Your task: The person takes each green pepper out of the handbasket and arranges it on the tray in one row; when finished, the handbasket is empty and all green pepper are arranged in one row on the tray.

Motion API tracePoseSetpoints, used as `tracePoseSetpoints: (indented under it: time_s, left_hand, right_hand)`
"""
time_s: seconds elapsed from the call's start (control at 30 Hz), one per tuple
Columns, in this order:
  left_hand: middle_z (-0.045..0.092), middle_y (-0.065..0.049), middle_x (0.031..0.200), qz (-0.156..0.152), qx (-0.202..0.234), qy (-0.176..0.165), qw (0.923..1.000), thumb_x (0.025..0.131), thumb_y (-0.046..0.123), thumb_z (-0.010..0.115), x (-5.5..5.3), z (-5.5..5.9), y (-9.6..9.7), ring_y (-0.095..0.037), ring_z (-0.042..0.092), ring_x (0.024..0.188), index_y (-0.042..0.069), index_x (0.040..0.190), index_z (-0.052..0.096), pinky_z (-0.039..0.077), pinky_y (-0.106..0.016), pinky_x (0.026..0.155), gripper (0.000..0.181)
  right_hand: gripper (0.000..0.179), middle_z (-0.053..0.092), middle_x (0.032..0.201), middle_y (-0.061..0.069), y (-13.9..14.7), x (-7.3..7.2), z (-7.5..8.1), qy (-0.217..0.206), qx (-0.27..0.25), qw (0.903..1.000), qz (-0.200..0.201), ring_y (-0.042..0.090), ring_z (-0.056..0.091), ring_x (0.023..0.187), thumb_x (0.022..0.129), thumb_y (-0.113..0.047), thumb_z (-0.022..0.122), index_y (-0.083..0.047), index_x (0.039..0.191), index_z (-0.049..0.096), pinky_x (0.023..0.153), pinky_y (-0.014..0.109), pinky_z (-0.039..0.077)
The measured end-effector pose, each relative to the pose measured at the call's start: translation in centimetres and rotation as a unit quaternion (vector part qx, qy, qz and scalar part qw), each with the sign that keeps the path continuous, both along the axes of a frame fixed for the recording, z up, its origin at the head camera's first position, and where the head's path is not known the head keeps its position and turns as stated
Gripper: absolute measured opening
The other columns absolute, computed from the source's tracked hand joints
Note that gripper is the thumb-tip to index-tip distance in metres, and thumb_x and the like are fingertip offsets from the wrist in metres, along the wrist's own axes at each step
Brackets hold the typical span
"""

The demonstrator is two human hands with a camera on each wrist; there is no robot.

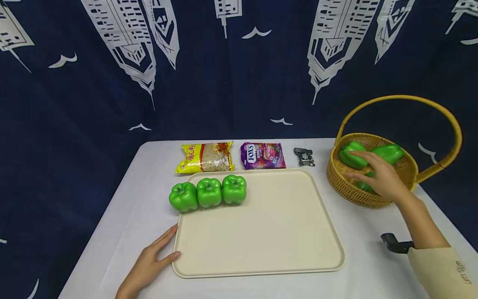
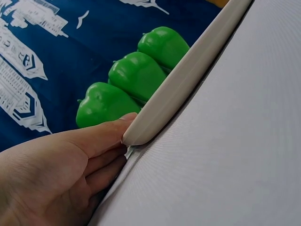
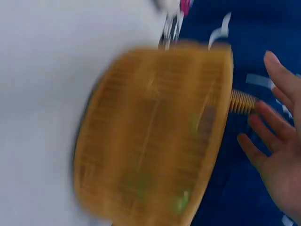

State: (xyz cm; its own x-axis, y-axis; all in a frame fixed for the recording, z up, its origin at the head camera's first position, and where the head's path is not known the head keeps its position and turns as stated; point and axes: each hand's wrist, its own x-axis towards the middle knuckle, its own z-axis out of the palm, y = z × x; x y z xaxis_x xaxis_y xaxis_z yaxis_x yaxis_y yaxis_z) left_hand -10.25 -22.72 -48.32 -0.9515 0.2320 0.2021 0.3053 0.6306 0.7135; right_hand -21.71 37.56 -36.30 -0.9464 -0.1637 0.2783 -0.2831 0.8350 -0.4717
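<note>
My left hand (image 1: 151, 259) rests at the left edge of a cream tray (image 1: 261, 241), fingers extended and thumb touching the rim. In the left wrist view the thumb of that hand (image 2: 61, 165) lies against the tray's corner. A row of green bell peppers (image 1: 209, 192) stands along the tray's back left, the leftmost overlapping the corner. Over a wicker basket (image 1: 345, 186) at the right hovers my right hand (image 1: 382, 176), its fingers apart and holding nothing. Inside the basket lie several green peppers (image 1: 388, 153), partly covered by the hand. The basket (image 3: 141, 127) is blurred in the right wrist view.
Behind the tray lie a yellow food bag (image 1: 205, 158), a purple candy bag (image 1: 263, 156) and a small black packet (image 1: 304, 157). The basket's tall handle (image 1: 399, 97) arches up beyond the right hand. A dark blue patterned cloth (image 1: 231, 83) hangs behind the white table (image 1: 123, 216).
</note>
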Motion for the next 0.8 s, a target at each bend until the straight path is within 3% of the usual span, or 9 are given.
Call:
tracePoseSetpoints:
  time_s: [0.23,0.43,0.57,0.6,0.67,0.8]
  left_hand:
    - [0.042,-0.003,0.141,0.003,-0.001,0.004,1.0,0.082,0.033,0.069,0.0,0.0,0.1,-0.02,0.035,0.13,0.017,0.14,0.043,0.015,0.0,0.096,0.065]
    - [0.041,-0.003,0.142,0.0,0.002,-0.001,1.0,0.082,0.033,0.069,0.0,0.1,0.1,-0.019,0.034,0.13,0.018,0.14,0.042,0.015,0.0,0.096,0.065]
    - [0.041,-0.003,0.142,-0.001,0.004,0.002,1.0,0.082,0.032,0.069,0.0,0.1,0.0,-0.018,0.034,0.13,0.018,0.14,0.042,0.016,0.0,0.096,0.065]
    - [0.041,-0.003,0.142,-0.001,0.005,0.002,1.0,0.082,0.032,0.069,0.0,0.1,0.0,-0.017,0.034,0.13,0.019,0.14,0.042,0.016,0.0,0.096,0.065]
    - [0.041,-0.003,0.142,-0.002,0.007,0.005,1.0,0.082,0.032,0.069,0.0,0.1,0.0,-0.016,0.034,0.13,0.018,0.14,0.043,0.016,-0.001,0.096,0.065]
    - [0.042,-0.003,0.141,-0.002,0.011,0.003,0.9999,0.082,0.032,0.07,0.0,0.1,0.1,-0.015,0.034,0.13,0.018,0.139,0.043,0.016,-0.001,0.096,0.065]
  right_hand:
    - [0.069,0.027,0.142,0.03,5.8,0.7,-0.2,-0.061,-0.005,0.9981,0.009,0.056,0.021,0.125,0.083,-0.018,0.07,-0.01,0.143,0.035,0.089,0.074,0.019]
    - [0.07,0.02,0.149,0.017,8.5,0.9,-0.2,-0.139,-0.022,0.9892,0.04,0.052,0.022,0.126,0.087,-0.016,0.065,-0.012,0.146,0.028,0.086,0.073,0.027]
    - [0.068,0.032,0.139,-0.005,9.1,0.8,-0.4,-0.171,0.001,0.9834,0.061,0.028,0.038,0.119,0.087,-0.02,0.065,-0.012,0.145,0.03,0.083,0.067,0.037]
    - [0.068,0.033,0.14,-0.001,9.2,0.7,-0.4,-0.179,-0.001,0.9813,0.07,0.028,0.037,0.12,0.087,-0.019,0.065,-0.011,0.145,0.03,0.082,0.068,0.036]
    - [0.066,0.036,0.136,0.001,9.2,0.7,-0.6,-0.19,0.01,0.9791,0.072,0.011,0.039,0.112,0.087,-0.021,0.065,-0.013,0.144,0.033,0.083,0.061,0.041]
    - [0.06,0.043,0.13,0.022,9.2,0.4,-0.8,-0.183,0.028,0.9799,0.075,0.001,0.042,0.099,0.088,-0.02,0.064,-0.01,0.141,0.038,0.077,0.036,0.046]
